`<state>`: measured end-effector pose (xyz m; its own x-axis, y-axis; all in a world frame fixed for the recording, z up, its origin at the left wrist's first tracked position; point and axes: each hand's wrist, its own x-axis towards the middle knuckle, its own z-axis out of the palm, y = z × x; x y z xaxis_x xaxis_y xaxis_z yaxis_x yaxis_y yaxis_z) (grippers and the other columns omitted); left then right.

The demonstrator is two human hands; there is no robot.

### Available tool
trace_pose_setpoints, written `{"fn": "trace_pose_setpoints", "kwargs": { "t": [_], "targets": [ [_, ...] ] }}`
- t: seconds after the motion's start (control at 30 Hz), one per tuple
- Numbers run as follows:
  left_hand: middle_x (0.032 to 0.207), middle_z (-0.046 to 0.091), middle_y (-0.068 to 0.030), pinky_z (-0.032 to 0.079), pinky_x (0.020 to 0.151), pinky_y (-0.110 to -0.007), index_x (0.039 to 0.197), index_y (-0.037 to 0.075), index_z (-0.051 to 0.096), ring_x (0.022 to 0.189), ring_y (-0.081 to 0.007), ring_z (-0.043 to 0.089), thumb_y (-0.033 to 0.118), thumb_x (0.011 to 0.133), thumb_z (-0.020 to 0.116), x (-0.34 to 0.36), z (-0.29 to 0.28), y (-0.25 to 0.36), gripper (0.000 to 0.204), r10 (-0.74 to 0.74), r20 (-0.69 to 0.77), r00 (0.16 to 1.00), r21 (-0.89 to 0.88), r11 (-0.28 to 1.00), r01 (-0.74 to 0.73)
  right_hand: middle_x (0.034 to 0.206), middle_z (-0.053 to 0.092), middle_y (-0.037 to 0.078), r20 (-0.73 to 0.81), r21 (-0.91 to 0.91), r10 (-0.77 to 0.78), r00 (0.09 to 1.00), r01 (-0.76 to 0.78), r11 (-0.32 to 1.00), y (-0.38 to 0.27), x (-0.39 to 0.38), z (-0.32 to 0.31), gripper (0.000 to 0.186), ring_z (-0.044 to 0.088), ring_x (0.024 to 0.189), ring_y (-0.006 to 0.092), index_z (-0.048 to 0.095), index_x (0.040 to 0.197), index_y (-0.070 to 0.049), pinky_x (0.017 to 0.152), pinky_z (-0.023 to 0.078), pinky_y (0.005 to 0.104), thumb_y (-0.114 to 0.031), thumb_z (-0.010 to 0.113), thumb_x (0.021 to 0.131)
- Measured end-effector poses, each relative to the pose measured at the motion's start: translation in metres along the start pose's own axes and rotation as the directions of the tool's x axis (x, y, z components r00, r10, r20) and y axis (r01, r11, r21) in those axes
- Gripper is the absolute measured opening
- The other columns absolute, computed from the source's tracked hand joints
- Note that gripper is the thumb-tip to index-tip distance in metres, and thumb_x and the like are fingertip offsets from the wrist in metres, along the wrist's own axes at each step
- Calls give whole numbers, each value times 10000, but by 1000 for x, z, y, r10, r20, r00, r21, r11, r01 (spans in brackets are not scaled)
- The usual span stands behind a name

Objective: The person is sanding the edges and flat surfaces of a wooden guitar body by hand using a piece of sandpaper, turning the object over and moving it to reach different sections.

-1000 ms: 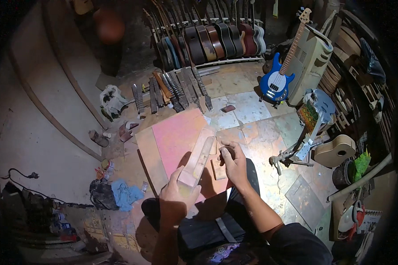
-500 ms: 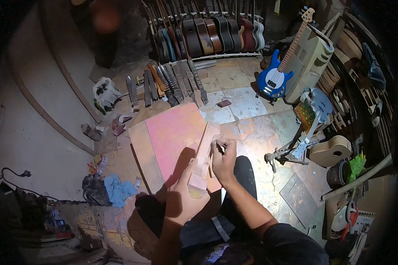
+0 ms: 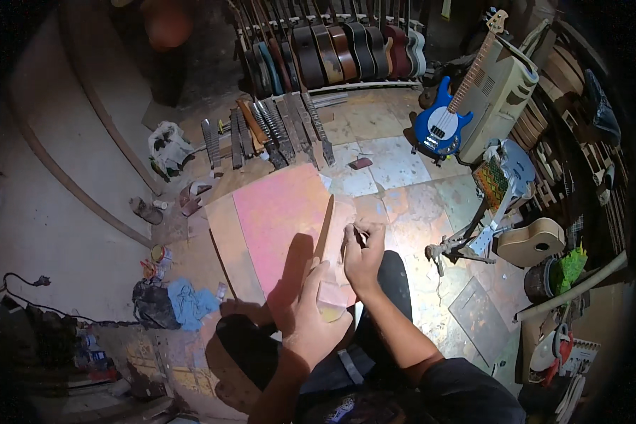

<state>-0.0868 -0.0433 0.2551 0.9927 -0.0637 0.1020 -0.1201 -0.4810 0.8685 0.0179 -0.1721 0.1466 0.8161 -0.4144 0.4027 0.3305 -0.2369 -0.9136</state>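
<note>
My left hand is wrapped round the heel end of a pale wooden guitar neck. The neck slants up and away from me, its blocky heel showing above my palm. Against the neck's right side is my right hand, its fingers pinched together. A small dark object shows between those fingers; its kind is too small to make out. Under the neck lies a pink-dusted board, across my lap and the floor in front, with the shadow of my left hand on it.
Several loose guitar necks lie beyond the board, before a rack of guitars. A blue bass guitar leans at the far right. A stand and an unfinished guitar body are on the right; a blue cloth lies left.
My left hand and the heel end of the neck have swung a little to the right. The right hand has moved slightly right and stays pinched at the neck's side.
</note>
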Motion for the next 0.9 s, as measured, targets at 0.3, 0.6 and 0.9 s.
{"fn": "trace_pose_setpoints", "kwargs": {
  "t": [0.3,0.6,0.9],
  "targets": [
    [1465,520,-243,444,1115,-433,1458,24,439,1353,-356,532,-13,700,748,2,0,2,820,11,-9,1000,32,999,-10,905,506,121,-35,-45,-170,985,169,985,-17,23,4,218,520,824,240,496,927,-4,764,450,345,-9,714,908],
    [1478,507,-253,454,1103,-423,1457,27,432,1341,-366,547,-10,706,750,-1,3,1,817,-20,-25,999,9,1000,20,948,567,169,3,-81,-204,979,203,976,-22,37,0,184,592,851,282,559,967,16,767,493,376,-9,729,900],
    [1411,573,-265,518,1022,-413,1442,41,459,1247,-363,626,21,759,759,-2,-3,5,746,-66,-21,998,68,995,67,895,541,99,17,-57,-246,969,247,967,-26,33,5,212,549,779,184,525,973,-20,722,479,322,-17,726,908]
  ]
}}
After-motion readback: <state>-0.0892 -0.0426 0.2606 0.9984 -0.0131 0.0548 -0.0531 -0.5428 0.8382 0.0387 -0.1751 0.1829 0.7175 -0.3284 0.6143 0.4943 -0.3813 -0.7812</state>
